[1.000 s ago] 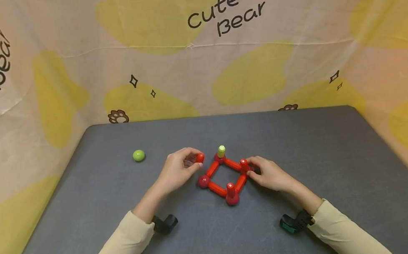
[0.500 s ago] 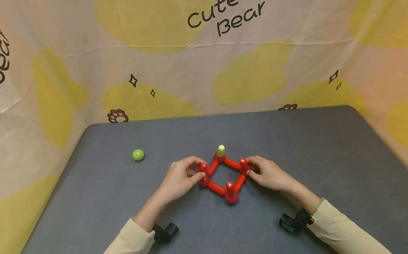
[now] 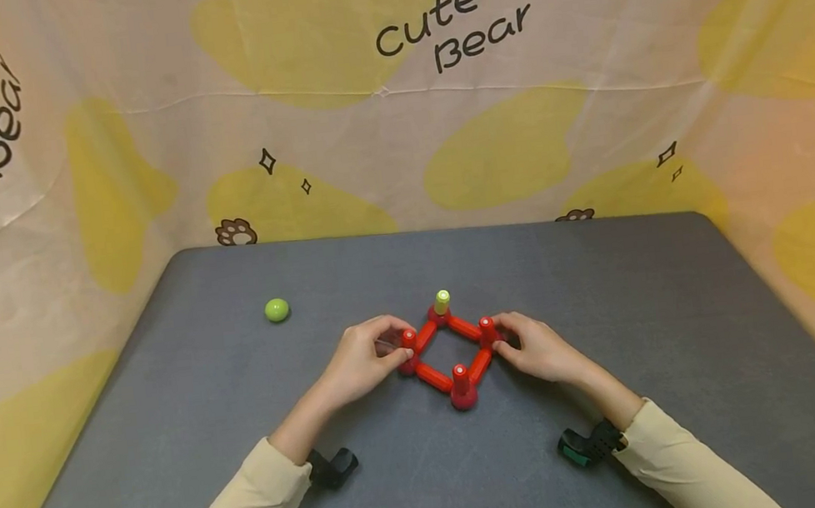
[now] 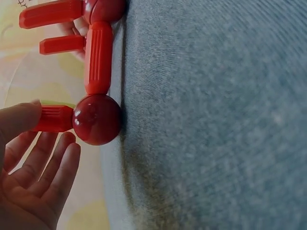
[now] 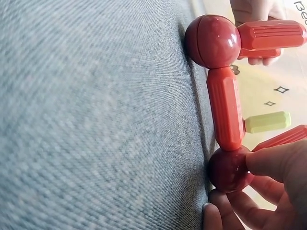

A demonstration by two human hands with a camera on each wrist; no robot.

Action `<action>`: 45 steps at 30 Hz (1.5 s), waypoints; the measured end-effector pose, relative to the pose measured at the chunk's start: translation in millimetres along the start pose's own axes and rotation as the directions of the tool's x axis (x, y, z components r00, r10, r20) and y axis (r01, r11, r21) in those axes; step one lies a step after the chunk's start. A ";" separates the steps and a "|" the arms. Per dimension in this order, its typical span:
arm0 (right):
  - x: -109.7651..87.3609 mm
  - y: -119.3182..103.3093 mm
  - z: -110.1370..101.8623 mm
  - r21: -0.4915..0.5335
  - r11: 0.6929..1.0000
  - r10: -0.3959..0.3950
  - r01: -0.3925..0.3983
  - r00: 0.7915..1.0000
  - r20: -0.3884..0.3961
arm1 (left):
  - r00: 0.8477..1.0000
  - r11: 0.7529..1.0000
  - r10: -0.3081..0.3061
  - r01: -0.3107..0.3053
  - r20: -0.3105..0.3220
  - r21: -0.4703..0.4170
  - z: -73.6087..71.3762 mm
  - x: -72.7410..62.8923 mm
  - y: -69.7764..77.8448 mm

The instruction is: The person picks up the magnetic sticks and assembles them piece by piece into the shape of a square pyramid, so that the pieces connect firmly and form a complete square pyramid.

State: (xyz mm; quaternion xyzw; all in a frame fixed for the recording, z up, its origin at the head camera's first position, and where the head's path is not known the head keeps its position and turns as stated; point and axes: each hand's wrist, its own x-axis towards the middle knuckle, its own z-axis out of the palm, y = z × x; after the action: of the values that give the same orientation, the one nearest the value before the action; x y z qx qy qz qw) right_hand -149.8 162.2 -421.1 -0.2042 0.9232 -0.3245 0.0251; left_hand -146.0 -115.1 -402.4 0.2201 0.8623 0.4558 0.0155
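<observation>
A square of red rods (image 3: 434, 377) joined by dark red balls lies flat on the table. At its left corner my left hand (image 3: 361, 361) pinches an upright red rod (image 4: 55, 119), whose lower end meets the left ball (image 4: 97, 120). My right hand (image 3: 539, 348) holds the right corner ball (image 5: 229, 168) between thumb and fingers; a red rod (image 3: 487, 329) stands up from that corner. Another red rod (image 3: 460, 377) rises from the front ball (image 3: 464, 399). On the back ball (image 3: 436, 316) a yellow-green rod (image 3: 442, 301) stands upright.
A loose green ball (image 3: 277, 310) lies on the grey table (image 3: 169, 415), back left of the square. A patterned cloth (image 3: 377, 123) rises behind the table and along its sides. Black wrist devices (image 3: 334, 468) sit at both cuffs.
My left hand has brought its red rod slightly down and toward me, from beside the square onto the left ball, where it now stands upright. The right hand has stayed in place.
</observation>
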 end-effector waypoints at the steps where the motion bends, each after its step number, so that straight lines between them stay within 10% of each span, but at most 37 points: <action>1: -0.1 0.0 0.1 0.000 1.000 -0.002 0.002 1.000 -0.002 | 1.000 1.000 0.000 0.000 0.003 0.008 -0.1 -0.1 -0.6; 17: -0.3 2.1 2.2 0.016 1.000 -0.005 0.005 1.000 -0.011 | 0.995 0.990 0.017 -0.030 0.102 0.137 3.2 -4.6 -16.2; 45: 37.7 3.7 0.5 0.072 0.995 0.062 -0.064 0.998 0.028 | 0.988 0.955 0.086 -0.117 0.126 0.272 11.7 -18.3 2.2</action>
State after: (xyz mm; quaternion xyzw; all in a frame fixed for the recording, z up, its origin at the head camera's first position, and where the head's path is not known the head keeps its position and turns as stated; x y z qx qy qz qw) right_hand -185.5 149.7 -420.5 -0.1783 0.9163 -0.3544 0.0546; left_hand -126.1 -112.1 -410.6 0.2894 0.9032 0.3168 0.0093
